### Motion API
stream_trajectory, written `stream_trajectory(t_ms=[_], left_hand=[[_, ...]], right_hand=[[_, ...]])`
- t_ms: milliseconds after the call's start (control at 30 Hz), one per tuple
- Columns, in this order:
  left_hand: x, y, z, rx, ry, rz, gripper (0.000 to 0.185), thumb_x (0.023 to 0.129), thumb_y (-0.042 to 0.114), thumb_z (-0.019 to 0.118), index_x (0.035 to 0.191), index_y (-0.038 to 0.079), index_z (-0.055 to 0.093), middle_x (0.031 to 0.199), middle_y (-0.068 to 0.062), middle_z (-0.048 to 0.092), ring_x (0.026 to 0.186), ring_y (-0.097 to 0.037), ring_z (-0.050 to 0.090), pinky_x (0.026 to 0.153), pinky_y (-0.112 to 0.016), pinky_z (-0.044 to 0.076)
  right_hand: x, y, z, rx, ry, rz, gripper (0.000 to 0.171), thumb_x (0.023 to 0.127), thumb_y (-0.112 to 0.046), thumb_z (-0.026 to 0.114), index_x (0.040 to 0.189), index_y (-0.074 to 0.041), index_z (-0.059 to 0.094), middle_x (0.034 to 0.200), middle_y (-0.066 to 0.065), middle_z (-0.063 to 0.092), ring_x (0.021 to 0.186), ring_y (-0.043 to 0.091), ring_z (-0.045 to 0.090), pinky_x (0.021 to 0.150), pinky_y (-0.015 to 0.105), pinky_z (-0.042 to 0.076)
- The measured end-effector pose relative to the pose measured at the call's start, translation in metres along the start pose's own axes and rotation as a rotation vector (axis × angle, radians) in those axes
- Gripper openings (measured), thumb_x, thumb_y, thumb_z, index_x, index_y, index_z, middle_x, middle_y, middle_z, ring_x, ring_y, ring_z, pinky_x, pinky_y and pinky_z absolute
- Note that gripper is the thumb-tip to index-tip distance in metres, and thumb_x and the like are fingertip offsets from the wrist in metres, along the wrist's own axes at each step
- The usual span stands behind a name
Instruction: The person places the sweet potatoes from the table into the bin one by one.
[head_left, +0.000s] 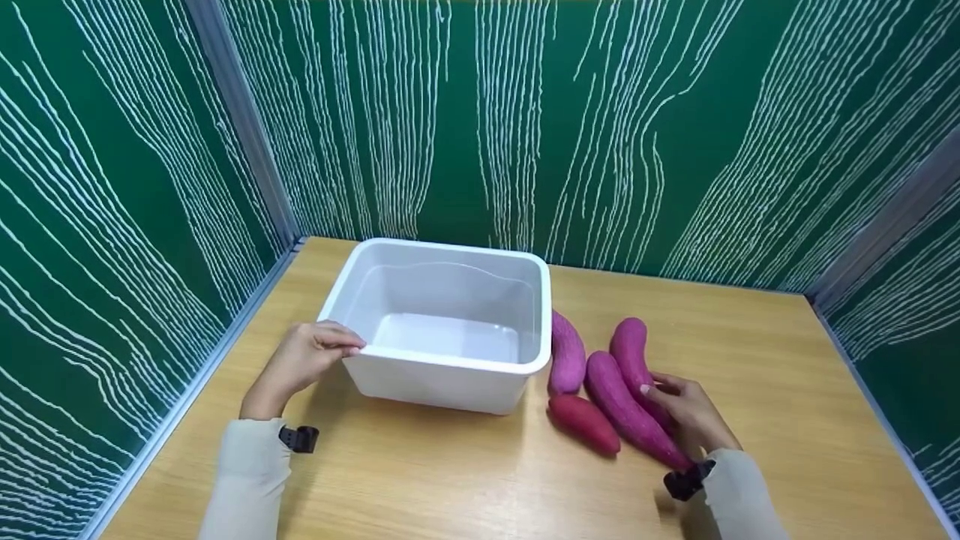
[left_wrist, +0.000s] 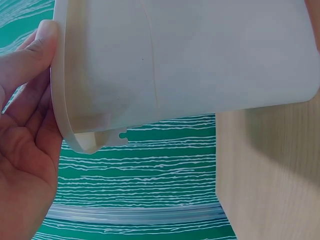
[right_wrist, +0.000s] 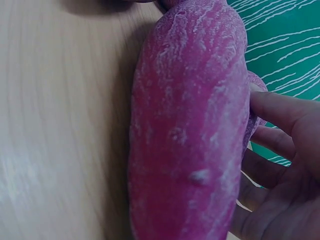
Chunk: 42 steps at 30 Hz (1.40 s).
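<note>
A white plastic tub [head_left: 450, 375] stands empty on the wooden table. My left hand [head_left: 339, 349] grips the rim at its near-left corner; the left wrist view shows the thumb [left_wrist: 42, 37] pressed against that rim [left_wrist: 65, 100]. Right of the tub lie several sweet potatoes: a long purple one [head_left: 626, 409], a purple one [head_left: 568, 352] against the tub wall, another purple one [head_left: 628, 349] and a red one [head_left: 585, 424]. My right hand [head_left: 664, 397] curls round the long purple one, which still lies on the table. In the right wrist view its fingers [right_wrist: 280, 112] wrap that sweet potato [right_wrist: 190, 140].
Green panels with white streaks wall the table [head_left: 750, 360] on the left, back and right, with metal posts [head_left: 240, 120] in the corners. Bare wood lies in front of the tub and to the right of the sweet potatoes.
</note>
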<state>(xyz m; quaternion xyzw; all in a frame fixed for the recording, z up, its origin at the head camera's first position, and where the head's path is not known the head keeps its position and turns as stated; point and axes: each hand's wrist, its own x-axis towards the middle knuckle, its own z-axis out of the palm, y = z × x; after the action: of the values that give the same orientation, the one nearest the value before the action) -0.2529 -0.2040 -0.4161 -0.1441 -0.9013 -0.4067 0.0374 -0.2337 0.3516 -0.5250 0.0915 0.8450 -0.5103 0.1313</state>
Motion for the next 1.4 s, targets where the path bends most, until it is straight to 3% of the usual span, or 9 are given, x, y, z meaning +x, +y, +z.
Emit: stream_trajectory(t_ms=[333, 567, 733, 1067, 1267, 1400], left_hand=[[0.001, 0.001, -0.001, -0.003, -0.008, -0.034, 0.019, 0.084, -0.001, 0.070, 0.095, 0.012, 0.078, 0.101, -0.007, 0.074, 0.104, -0.028, 0.064, 0.104, -0.055, 0.043], [0.001, 0.000, 0.000, 0.010, 0.018, 0.008, 0.016, 0.083, 0.000, 0.071, 0.092, 0.010, 0.079, 0.096, -0.006, 0.074, 0.098, -0.024, 0.065, 0.093, -0.045, 0.054], [0.002, 0.000, 0.000, 0.008, 0.012, 0.010, 0.017, 0.083, -0.001, 0.071, 0.093, 0.010, 0.078, 0.098, -0.007, 0.074, 0.100, -0.025, 0.065, 0.096, -0.046, 0.052], [0.001, 0.001, 0.000, 0.013, 0.002, 0.005, 0.017, 0.083, -0.001, 0.071, 0.095, 0.010, 0.078, 0.099, -0.008, 0.074, 0.101, -0.026, 0.065, 0.098, -0.048, 0.050], [0.000, 0.000, 0.000, 0.004, -0.002, -0.028, 0.018, 0.083, -0.001, 0.071, 0.095, 0.011, 0.078, 0.100, -0.007, 0.074, 0.102, -0.027, 0.065, 0.099, -0.049, 0.049], [-0.001, -0.001, 0.001, -0.002, 0.005, -0.013, 0.018, 0.082, -0.001, 0.072, 0.094, 0.011, 0.079, 0.098, -0.007, 0.074, 0.099, -0.025, 0.065, 0.096, -0.047, 0.051]], right_hand=[[-0.002, -0.001, -0.004, -0.050, 0.008, -0.007, 0.069, 0.095, -0.043, 0.056, 0.145, 0.001, 0.038, 0.142, 0.026, 0.046, 0.124, 0.029, 0.050, 0.105, 0.041, 0.043], [-0.002, -0.002, -0.007, -0.076, 0.029, -0.029, 0.068, 0.095, -0.042, 0.058, 0.144, 0.001, 0.039, 0.136, 0.025, 0.053, 0.106, 0.016, 0.056, 0.085, 0.023, 0.049], [-0.002, -0.004, -0.008, -0.064, 0.032, -0.030, 0.070, 0.094, -0.044, 0.059, 0.145, 0.000, 0.039, 0.135, 0.024, 0.053, 0.098, 0.011, 0.056, 0.080, 0.022, 0.050], [-0.007, -0.010, -0.013, -0.072, 0.006, 0.022, 0.073, 0.093, -0.051, 0.056, 0.148, -0.006, 0.036, 0.143, 0.023, 0.045, 0.110, 0.023, 0.053, 0.087, 0.030, 0.050], [-0.009, -0.016, -0.015, -0.057, -0.012, -0.002, 0.073, 0.093, -0.050, 0.057, 0.148, -0.006, 0.036, 0.145, 0.024, 0.043, 0.119, 0.028, 0.051, 0.098, 0.043, 0.049], [-0.010, -0.021, -0.017, -0.063, -0.015, -0.021, 0.073, 0.093, -0.050, 0.057, 0.147, -0.006, 0.036, 0.145, 0.025, 0.043, 0.121, 0.030, 0.051, 0.100, 0.046, 0.048]])
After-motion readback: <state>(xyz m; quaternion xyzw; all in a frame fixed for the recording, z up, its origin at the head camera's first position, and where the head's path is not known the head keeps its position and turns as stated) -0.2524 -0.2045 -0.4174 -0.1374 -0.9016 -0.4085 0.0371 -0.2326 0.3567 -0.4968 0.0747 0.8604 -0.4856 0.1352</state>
